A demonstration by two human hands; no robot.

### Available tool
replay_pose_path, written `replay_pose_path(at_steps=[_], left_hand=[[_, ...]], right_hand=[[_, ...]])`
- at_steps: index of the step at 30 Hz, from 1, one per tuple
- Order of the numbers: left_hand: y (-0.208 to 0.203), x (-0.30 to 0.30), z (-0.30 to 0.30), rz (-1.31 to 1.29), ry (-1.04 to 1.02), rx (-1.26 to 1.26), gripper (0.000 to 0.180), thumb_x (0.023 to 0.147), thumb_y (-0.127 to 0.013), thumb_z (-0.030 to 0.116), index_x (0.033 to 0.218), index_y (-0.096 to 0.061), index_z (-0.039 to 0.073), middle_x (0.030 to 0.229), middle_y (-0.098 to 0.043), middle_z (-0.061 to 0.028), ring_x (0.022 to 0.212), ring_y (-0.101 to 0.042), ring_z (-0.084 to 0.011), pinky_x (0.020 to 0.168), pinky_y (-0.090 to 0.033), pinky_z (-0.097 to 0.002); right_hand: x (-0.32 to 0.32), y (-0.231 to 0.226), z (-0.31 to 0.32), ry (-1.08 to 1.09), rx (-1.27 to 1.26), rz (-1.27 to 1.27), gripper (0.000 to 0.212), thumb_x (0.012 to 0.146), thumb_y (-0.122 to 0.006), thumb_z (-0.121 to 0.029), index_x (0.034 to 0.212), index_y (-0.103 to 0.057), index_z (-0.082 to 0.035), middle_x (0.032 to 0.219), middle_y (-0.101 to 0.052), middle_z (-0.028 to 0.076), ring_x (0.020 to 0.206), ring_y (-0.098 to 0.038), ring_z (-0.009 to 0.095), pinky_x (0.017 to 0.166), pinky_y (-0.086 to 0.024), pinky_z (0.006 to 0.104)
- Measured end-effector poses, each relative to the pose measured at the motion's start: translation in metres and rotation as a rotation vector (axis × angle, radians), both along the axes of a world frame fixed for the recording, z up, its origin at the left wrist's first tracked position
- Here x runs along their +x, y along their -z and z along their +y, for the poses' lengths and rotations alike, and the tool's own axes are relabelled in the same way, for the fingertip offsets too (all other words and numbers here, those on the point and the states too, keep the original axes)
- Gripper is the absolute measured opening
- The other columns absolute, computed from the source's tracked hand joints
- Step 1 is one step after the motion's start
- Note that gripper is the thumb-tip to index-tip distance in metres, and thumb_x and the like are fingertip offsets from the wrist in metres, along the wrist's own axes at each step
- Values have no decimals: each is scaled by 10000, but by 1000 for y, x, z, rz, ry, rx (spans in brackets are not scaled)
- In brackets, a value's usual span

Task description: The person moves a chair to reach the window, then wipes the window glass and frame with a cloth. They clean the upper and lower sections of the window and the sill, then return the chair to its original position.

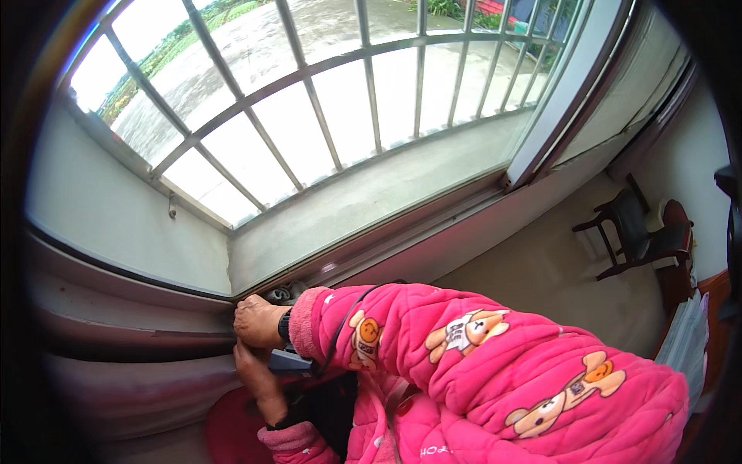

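Observation:
My right hand [260,320] is at the near left corner of the window frame, its fingers curled inward. Whatever lies in its grip is hidden behind the knuckles. Just below it, my left hand [257,377] reaches up, fingers bent together, its fingertips close under the right hand; what they pinch does not show. A crumpled grey-white thing [280,295] pokes out beside my right hand, too small to name. Next to my wrists is a flat grey-blue box-shaped device [291,362] with a black cable [334,340] looping over the right sleeve.
Metal window bars [309,85] stand beyond the pale sill [371,197] and the sliding track [386,228]. Curtain cloth [147,390] hangs at the left. A red round stool or seat [232,425] is below. A dark chair [640,232] stands far right.

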State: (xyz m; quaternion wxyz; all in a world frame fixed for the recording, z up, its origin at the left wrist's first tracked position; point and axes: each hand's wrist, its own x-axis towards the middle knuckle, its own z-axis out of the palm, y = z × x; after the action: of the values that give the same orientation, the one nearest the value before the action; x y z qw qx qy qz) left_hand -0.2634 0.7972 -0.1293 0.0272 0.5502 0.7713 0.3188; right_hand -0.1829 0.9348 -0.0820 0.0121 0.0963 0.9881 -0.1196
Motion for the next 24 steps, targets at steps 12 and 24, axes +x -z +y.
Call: replay_pose_path(at_steps=[12,24], left_hand=[[-17,65,-5,47,4,-151,231,818,-624,70,1043,-645,26,984,-633,-162,922,-620,-358,804,-506,-418],[-36,211,92,27,418,66,171,812,-624,80,976,-660,50,913,-652,-132,803,-636,-332,727,-499,-413]], right_hand=[[188,0,49,100,-117,78,250,796,-649,-279,834,-719,-43,932,-651,141,945,-625,289,789,-537,400],[395,-31,102,347,91,-297,442,854,-617,-439,796,-694,-8,970,-649,104,960,-626,278,821,-521,391]])
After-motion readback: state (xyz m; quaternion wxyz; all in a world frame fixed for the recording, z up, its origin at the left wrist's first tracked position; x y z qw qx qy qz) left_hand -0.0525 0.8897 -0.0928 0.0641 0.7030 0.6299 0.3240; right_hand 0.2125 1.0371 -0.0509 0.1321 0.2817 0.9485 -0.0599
